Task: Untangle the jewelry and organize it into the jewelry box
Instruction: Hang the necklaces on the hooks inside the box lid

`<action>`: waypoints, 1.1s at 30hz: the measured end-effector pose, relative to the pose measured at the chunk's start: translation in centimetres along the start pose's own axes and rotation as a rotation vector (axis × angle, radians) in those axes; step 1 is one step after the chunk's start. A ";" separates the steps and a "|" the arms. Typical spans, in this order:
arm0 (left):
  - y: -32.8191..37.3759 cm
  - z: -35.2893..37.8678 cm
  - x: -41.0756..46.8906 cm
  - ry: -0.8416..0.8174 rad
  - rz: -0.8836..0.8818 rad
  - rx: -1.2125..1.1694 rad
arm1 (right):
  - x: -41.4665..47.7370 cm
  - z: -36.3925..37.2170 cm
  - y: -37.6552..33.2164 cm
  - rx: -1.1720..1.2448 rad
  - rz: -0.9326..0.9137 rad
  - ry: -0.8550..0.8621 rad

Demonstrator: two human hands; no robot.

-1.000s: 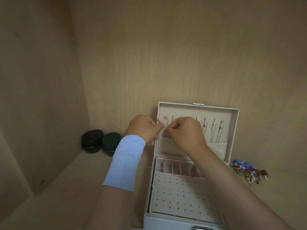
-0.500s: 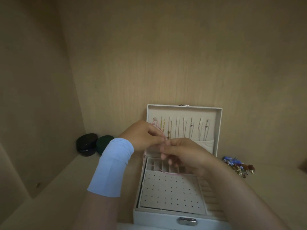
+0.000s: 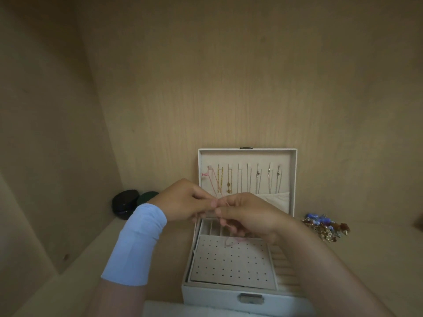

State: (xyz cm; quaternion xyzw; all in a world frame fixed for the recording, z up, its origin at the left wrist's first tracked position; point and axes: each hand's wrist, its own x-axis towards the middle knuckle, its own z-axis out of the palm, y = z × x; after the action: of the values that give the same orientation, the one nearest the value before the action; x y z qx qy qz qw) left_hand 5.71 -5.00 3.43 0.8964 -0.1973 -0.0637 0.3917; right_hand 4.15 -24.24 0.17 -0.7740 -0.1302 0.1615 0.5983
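Currently, left hand (image 3: 183, 201): we are pinching the pink cord (image 3: 214, 185) between thumb and fingertips, just in front of the open lid (image 3: 247, 154).
Right hand (image 3: 249, 216): we are pinching the same cord, with our fingertips meeting those of the left hand and the other fingers curled.
Cord path: it is running from the leftmost hook in the lid down to our fingertips, and a loose loop is hanging below the right hand onto the perforated panel (image 3: 231, 264).
Jewelry box (image 3: 229, 296): it is standing open on the shelf (image 3: 68, 282), lid upright near the back wall, clasp facing us.
Hung chains (image 3: 249, 181): several are hanging in a row inside the lid, right of the pink cord.
Tangled pile (image 3: 325, 226): it is lying on the shelf just right of the box — blue, brown and gold pieces.
Round cases: a black case (image 3: 124, 203) and a green case (image 3: 147, 196) are sitting side by side in the left rear corner.
Wrist band (image 3: 137, 243): pale blue — it is covering our left forearm.
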 end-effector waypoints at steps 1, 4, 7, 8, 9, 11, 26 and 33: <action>0.1 -0.1 -0.4 -0.022 -0.012 -0.014 | 0.0 -0.2 0.2 -0.022 0.008 -0.010; 0.5 -0.5 -1.0 0.019 -0.024 0.019 | -0.1 -0.2 0.2 -0.019 0.027 -0.030; 0.9 -0.7 -1.5 0.084 0.000 0.014 | -0.2 0.0 0.1 0.033 0.026 -0.076; 1.0 -0.7 -1.8 0.081 0.015 -0.033 | -0.2 0.1 0.1 0.033 0.029 -0.085; 0.9 -0.5 -1.9 0.075 0.037 -0.056 | -0.2 0.3 0.1 0.034 0.032 -0.091; 0.7 -0.1 -2.1 0.125 0.103 -0.029 | -0.2 0.6 -0.1 0.050 0.036 -0.115; -1.6 1.7 -0.1 0.081 0.074 0.381 | -3.9 -3.1 -1.5 -0.540 0.076 0.179; -1.8 2.5 -0.2 0.165 0.021 0.313 | -3.8 -6.2 0.2 -0.939 0.097 0.501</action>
State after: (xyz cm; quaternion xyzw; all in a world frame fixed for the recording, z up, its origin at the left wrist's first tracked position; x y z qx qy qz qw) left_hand 5.43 -5.53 0.44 0.9465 -0.1814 0.0457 0.2631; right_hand 3.25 -31.30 1.74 -0.9784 -0.0055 -0.0763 0.1923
